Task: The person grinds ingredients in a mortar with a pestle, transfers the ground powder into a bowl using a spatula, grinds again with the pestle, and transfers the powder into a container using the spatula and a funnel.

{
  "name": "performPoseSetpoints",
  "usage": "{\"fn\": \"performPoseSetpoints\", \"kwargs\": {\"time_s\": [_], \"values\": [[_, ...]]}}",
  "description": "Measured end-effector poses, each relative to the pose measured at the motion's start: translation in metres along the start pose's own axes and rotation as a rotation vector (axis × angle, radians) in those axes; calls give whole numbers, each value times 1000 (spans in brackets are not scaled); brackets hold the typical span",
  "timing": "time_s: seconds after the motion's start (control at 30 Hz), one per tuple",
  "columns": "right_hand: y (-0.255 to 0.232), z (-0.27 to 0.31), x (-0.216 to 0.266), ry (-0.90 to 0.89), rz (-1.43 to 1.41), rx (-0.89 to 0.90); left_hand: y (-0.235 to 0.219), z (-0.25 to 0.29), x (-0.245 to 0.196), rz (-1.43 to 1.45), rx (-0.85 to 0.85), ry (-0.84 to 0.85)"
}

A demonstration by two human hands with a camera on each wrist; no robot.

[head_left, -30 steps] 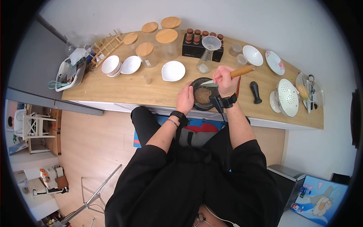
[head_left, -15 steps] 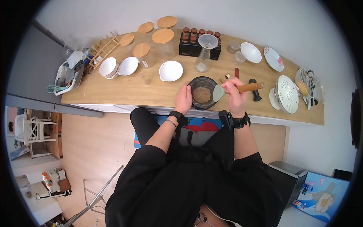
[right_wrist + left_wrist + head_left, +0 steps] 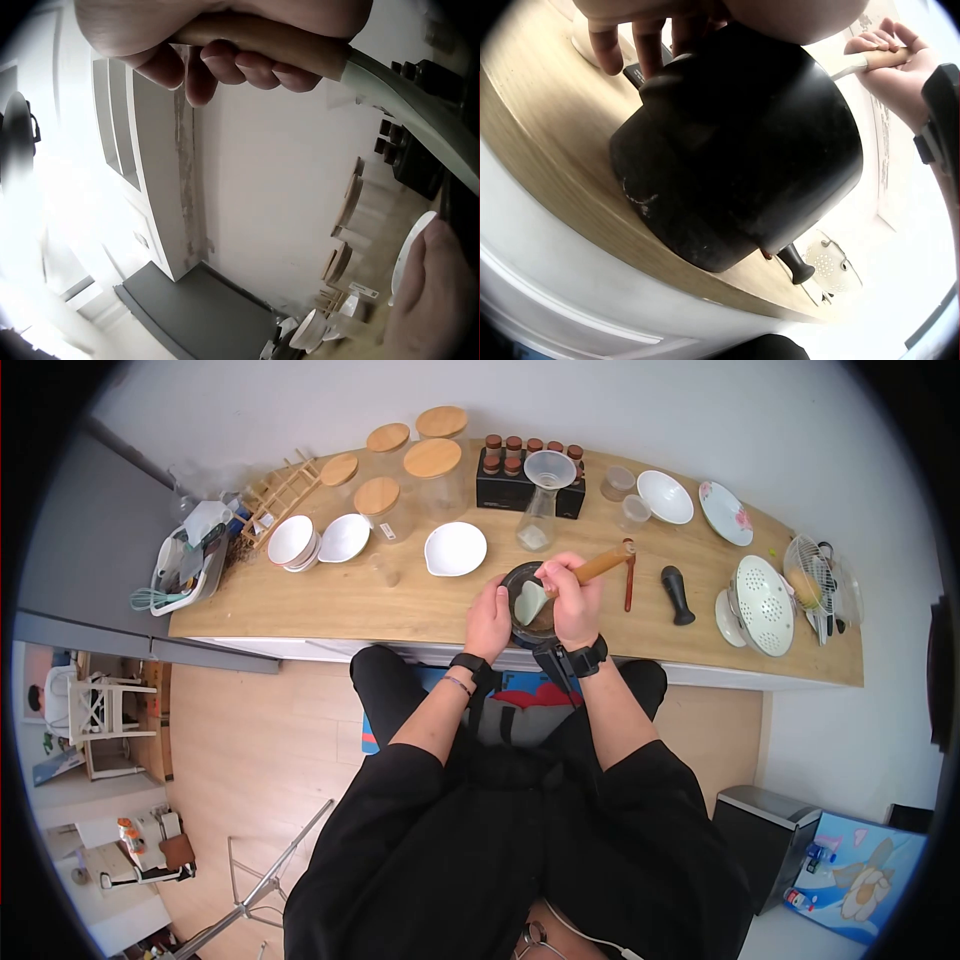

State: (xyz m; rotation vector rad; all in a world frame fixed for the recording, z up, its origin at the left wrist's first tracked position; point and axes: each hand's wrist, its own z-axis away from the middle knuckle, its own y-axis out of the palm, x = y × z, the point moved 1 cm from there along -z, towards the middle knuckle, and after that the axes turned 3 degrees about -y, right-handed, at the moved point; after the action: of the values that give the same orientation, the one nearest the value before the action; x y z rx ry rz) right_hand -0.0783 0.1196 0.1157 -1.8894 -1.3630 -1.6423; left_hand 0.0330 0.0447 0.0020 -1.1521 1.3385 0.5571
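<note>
Wood-handled spatula (image 3: 530, 603) with a pale green head: right hand (image 3: 575, 610) has its fingers curled round the handle. Left hand (image 3: 487, 624) grips the near-left side of the mortar (image 3: 780, 161), thumb by the rim, fingers bent round the outside. Spatula head is down inside the mortar; mortar sits near the front edge of the worktop (image 3: 290, 600). Brown contents (image 3: 543, 624) in it, partly hidden by spatula and hand; probably thick, may cling.

Handling: mortar looks stone-like, so likely heavy and stiff; smooth wall could slip, best held at rim and side. Spatula likely light, with some give in the head; take it mid-handle, as now.

Further out: white bowl with a spout (image 3: 456, 550) behind left hand, glass bottle (image 3: 537, 530) with a funnel (image 3: 549, 468) in its neck beyond the mortar. Black pestle (image 3: 677, 595) lies right, then the white colander (image 3: 762, 607). At the back, jars with wooden lids (image 3: 432, 459) and a black spice rack (image 3: 500, 495).

Writing: small white label (image 3: 389, 531) on the front jar, too small to read. No brand legible anywhere.
</note>
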Motion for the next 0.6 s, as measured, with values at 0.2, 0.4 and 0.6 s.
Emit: {"fn": "performPoseSetpoints", "kwargs": {"time_s": [0.2,0.4,0.6], "values": [[-11,-2,-1,42,-4,-47,-2,1,-4,-30,-9,11],[2,1,4,-41,-19,-20,-2,1,-4,-32,-11,5],[-2,6,-2,-60,-5,-2,-2,0,-4,-23,-7,5]]}}
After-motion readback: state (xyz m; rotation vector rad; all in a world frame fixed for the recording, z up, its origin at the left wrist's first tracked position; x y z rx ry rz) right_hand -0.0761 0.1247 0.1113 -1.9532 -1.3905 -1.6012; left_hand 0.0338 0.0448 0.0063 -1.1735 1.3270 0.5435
